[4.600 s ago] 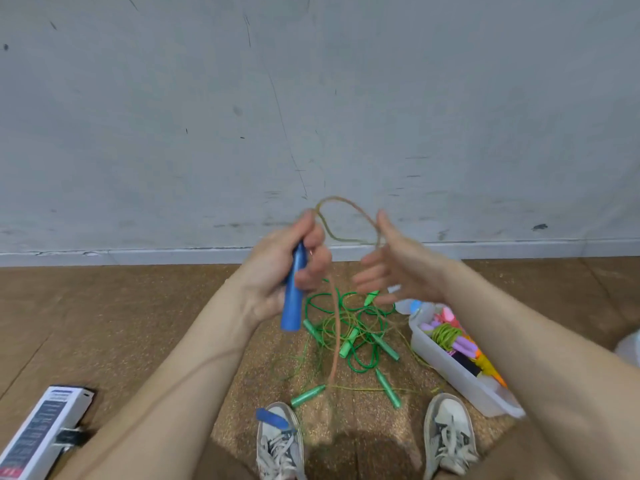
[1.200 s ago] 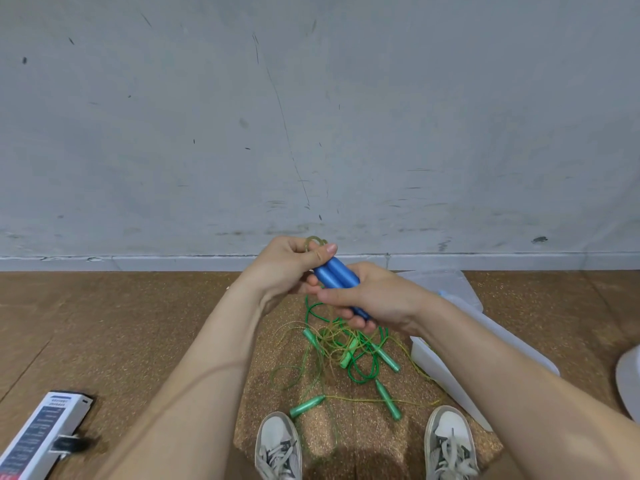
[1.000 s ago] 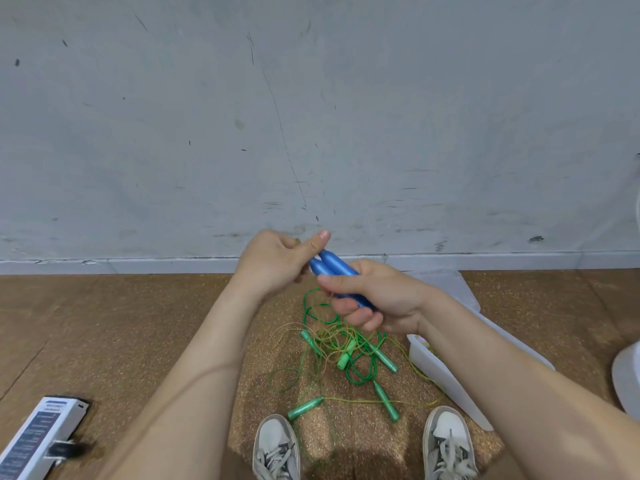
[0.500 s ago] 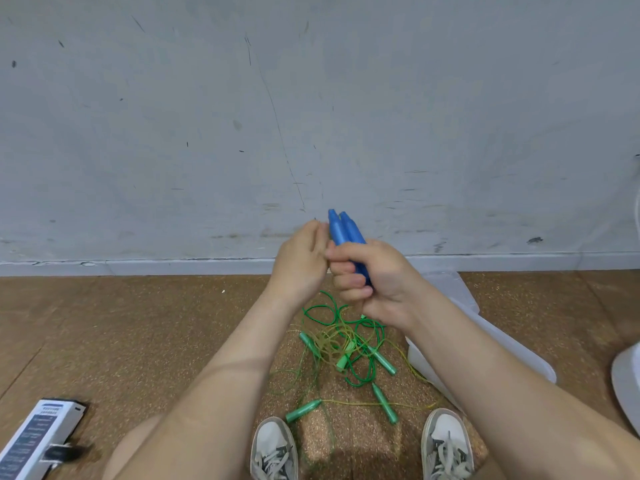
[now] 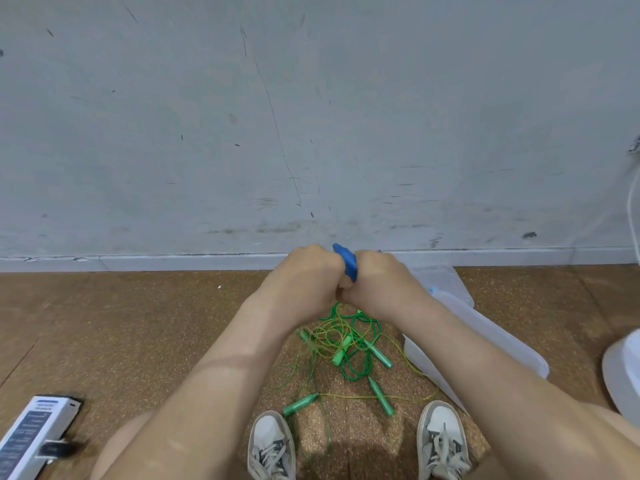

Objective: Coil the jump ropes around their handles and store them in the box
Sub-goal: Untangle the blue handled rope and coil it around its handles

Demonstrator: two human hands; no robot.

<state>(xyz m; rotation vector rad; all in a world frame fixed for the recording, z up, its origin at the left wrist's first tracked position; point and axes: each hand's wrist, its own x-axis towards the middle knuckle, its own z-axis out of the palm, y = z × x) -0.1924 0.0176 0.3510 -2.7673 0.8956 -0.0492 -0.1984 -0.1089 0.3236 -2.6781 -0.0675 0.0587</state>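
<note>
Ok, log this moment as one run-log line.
left hand: fisted against blue handles, grip hidden | right hand: grips blue handles | green ropes: tangled on floor | box: on floor beside them

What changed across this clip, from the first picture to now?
The left hand first held one of the blue handles, rope dangling, with the right hand open. Now both hands grip the pair together; no rope dangles. The green ropes and box lie as before.
</note>
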